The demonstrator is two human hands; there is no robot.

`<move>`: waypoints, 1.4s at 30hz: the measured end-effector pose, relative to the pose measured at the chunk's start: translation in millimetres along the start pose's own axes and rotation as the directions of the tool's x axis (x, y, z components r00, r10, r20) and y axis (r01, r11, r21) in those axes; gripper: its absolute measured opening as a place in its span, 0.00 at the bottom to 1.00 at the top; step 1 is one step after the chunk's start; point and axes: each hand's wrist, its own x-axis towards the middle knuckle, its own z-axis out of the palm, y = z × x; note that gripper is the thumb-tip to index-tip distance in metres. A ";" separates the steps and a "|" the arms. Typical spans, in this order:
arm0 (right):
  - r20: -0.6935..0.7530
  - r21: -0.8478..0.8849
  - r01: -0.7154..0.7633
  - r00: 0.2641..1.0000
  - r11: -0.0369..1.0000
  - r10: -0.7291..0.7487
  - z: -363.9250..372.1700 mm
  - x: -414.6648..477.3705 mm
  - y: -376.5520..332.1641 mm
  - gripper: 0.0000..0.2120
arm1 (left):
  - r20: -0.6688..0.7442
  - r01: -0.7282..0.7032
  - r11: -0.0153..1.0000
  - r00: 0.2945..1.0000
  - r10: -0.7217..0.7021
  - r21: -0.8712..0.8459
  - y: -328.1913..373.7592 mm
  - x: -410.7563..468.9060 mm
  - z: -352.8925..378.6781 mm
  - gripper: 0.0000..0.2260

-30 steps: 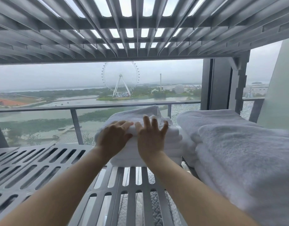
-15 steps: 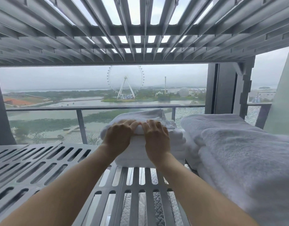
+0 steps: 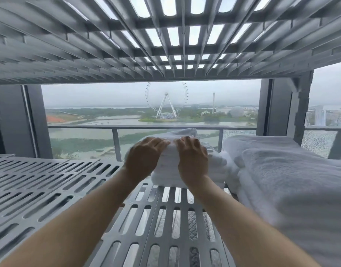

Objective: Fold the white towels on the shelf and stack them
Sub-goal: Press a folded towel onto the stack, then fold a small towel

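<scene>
A grey slatted shelf (image 3: pixel 50 189) fills the lower part of the view, with a second slatted shelf (image 3: pixel 127 45) close overhead. Beyond the far edge of the lower shelf stands a glass railing (image 3: pixel 115 143), and past it lie water, green land and a Ferris wheel (image 3: pixel 166 101) under a grey sky.

A stack of folded white towels (image 3: pixel 167 166) sits near the far edge of the shelf, about midway along it. Both bare forearms reach forward over the slats to this stack. The left hand (image 3: pixel 143 158) lies on the stack's near left side, its fingers (image 3: pixel 158 143) curled over the top edge and pressed into the cloth. The right hand (image 3: pixel 192 160) lies just beside it on the near right side, fingers bent over the top in the same way. The two hands are close together with a narrow strip of towel showing between them. Whether the fingers pinch a layer or only press down cannot be told; they are bent, not spread flat.

Just to the right of the stack, touching it, a larger pile of white towels (image 3: pixel 281 180) covers the right end of the shelf and runs to the near right corner. The left half of the shelf is bare slats.
</scene>
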 end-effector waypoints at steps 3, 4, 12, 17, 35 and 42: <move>-0.068 0.030 0.019 0.998 0.999 -0.017 -10.1 -8.5 -10.3 0.23 | -0.008 0.006 1.000 1.000 -0.005 0.010 -0.5 -8.8 -17.2 0.15; -0.115 0.044 0.031 0.993 0.999 -0.026 -13.5 -12.4 -14.7 0.21 | -0.015 0.006 1.000 1.000 -0.006 0.018 0.1 -12.7 -23.9 0.15; -0.246 0.081 0.161 0.960 0.984 -0.137 -27.4 -30.1 -48.2 0.24 | -0.056 0.014 0.991 0.998 -0.007 0.133 2.0 -50.7 -74.8 0.15; -0.256 0.145 0.214 0.951 0.966 -0.172 -30.5 -40.8 -84.3 0.26 | -0.041 0.031 0.982 0.999 -0.023 0.189 -14.5 -79.1 -103.5 0.17; 0.174 0.317 0.357 0.888 0.878 -0.424 27.2 -90.8 -316.9 0.22 | 0.304 0.168 0.961 0.924 -0.232 0.220 -186.2 -259.3 -178.5 0.16; 0.242 0.349 0.291 0.891 0.891 -0.385 55.6 -80.3 -376.6 0.19 | 0.384 0.280 0.956 0.876 -0.290 0.084 -253.7 -287.3 -166.0 0.11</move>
